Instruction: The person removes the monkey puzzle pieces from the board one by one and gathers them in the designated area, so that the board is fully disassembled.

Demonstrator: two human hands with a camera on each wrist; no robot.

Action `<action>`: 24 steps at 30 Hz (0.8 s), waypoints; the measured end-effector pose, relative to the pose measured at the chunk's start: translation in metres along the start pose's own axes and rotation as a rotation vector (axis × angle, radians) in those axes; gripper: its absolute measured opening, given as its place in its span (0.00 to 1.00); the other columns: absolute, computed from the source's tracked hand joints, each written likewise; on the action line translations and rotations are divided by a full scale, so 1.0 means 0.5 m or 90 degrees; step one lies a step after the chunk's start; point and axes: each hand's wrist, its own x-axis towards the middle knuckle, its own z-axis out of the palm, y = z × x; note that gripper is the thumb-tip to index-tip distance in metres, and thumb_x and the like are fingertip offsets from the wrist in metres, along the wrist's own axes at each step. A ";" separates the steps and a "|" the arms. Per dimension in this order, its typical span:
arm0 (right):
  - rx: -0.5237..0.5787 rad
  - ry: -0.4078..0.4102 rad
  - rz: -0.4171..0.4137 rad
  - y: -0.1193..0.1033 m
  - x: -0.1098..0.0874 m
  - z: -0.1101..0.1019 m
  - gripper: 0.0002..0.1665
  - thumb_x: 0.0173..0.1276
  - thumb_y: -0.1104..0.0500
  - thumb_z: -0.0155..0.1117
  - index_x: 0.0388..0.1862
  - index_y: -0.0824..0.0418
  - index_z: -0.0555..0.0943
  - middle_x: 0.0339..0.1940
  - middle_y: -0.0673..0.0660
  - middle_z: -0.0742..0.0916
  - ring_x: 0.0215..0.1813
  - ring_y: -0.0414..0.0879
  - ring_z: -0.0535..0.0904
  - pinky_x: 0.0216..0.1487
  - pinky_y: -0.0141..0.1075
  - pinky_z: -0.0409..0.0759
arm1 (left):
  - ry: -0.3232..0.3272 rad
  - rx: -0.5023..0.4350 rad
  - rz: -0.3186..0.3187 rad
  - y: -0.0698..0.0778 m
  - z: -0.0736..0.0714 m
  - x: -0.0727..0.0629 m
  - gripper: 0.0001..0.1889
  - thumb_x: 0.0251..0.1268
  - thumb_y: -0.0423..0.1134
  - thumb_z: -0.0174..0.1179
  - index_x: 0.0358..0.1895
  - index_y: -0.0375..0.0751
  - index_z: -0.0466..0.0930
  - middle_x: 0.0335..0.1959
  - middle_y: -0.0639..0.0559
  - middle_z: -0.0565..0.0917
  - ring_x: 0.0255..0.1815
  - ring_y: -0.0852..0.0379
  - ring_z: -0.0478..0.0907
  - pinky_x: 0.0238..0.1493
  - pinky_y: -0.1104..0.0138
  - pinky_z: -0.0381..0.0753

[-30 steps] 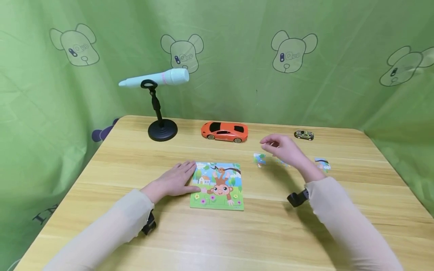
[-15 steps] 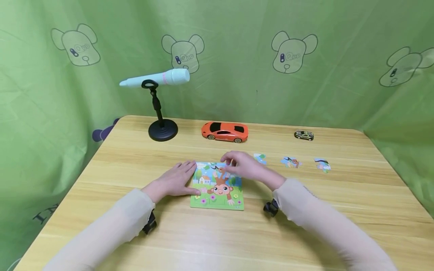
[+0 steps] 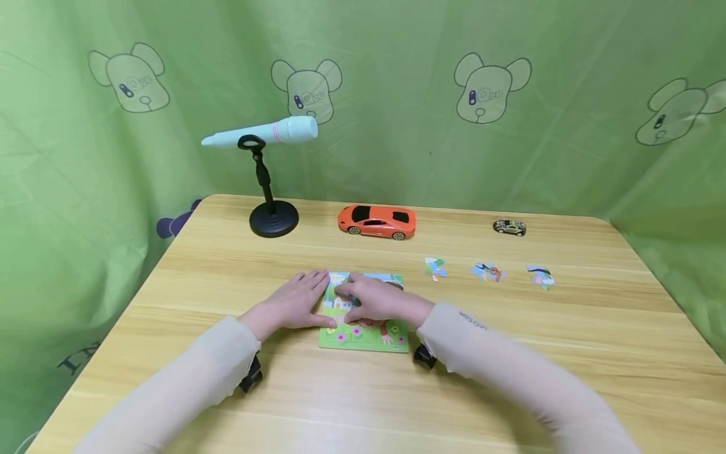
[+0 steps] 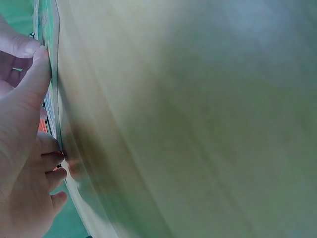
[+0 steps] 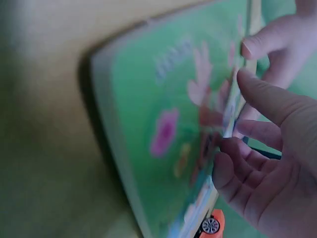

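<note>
A square jigsaw puzzle (image 3: 368, 340) with a monkey picture lies flat on the table. My left hand (image 3: 292, 301) rests along its left edge, fingers straight and thumb on the picture. Over the puzzle's upper part is my right hand (image 3: 377, 299), covering much of the monkey. Its bent fingers and thumb touch the surface, spread apart, near the left thumb in the right wrist view. No lifted piece shows between them. Loose on the table to the right lie three puzzle pieces: a left piece (image 3: 435, 269), a middle piece (image 3: 488, 272) and a right piece (image 3: 541, 276).
Behind the puzzle stands an orange toy car (image 3: 377, 222). A small dark toy car (image 3: 509, 227) is at the back right. The light blue microphone (image 3: 261, 132) sits on a black stand (image 3: 273, 219) at the back left. A green curtain (image 3: 397, 151) hangs beyond the wooden table (image 3: 340, 403).
My right hand has moved left and toward me, from above the loose pieces onto the puzzle, uncovering the middle piece. The left hand has stayed in place.
</note>
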 end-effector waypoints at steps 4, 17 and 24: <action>-0.016 -0.005 -0.002 -0.004 0.002 0.011 0.38 0.58 0.47 0.66 0.64 0.63 0.70 0.37 0.52 0.71 0.31 0.43 0.68 0.28 0.30 0.68 | 0.001 -0.001 0.000 0.001 0.000 0.001 0.51 0.56 0.70 0.46 0.71 0.31 0.48 0.72 0.39 0.49 0.71 0.44 0.45 0.68 0.53 0.46; 0.046 0.019 0.026 -0.016 0.003 0.016 0.32 0.58 0.53 0.68 0.60 0.63 0.73 0.39 0.51 0.71 0.34 0.42 0.68 0.35 0.32 0.71 | -0.002 -0.001 -0.003 0.001 -0.001 0.000 0.51 0.56 0.70 0.46 0.71 0.31 0.48 0.72 0.39 0.49 0.71 0.44 0.45 0.68 0.54 0.46; 0.111 0.049 0.033 -0.007 0.010 0.018 0.24 0.57 0.59 0.69 0.54 0.56 0.75 0.38 0.53 0.72 0.34 0.44 0.68 0.32 0.34 0.70 | -0.009 -0.003 -0.006 0.003 -0.005 -0.002 0.51 0.56 0.70 0.46 0.71 0.32 0.47 0.72 0.40 0.48 0.71 0.45 0.44 0.68 0.54 0.44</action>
